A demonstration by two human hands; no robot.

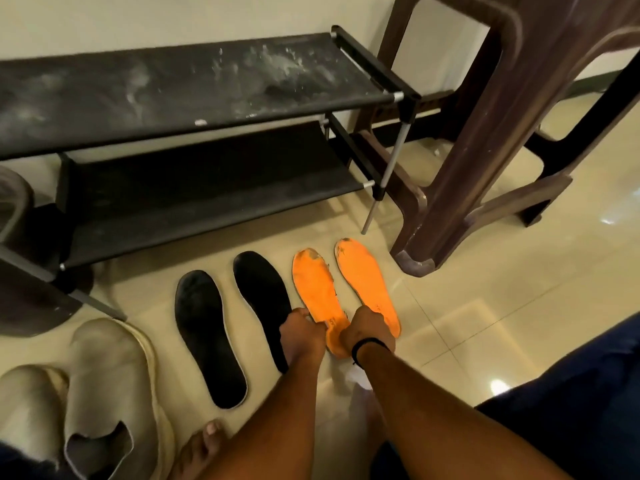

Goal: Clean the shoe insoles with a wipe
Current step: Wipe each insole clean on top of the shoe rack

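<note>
Left hand (302, 336): I see its fingers curled, pinching the heel of the left orange insole (318, 299).
Right hand (367, 329): knuckles up on the same heel; grip not discernible.
Orange insoles: flat foam, scuffed toes, lying on glossy floor tiles (485, 306).
Black insoles (207, 337): matte, alongside.

We see warm, dim indoor light glaring off the glossy floor tiles (485, 306); wide-angle distortion bends the edges, and detail stays soft throughout.
</note>
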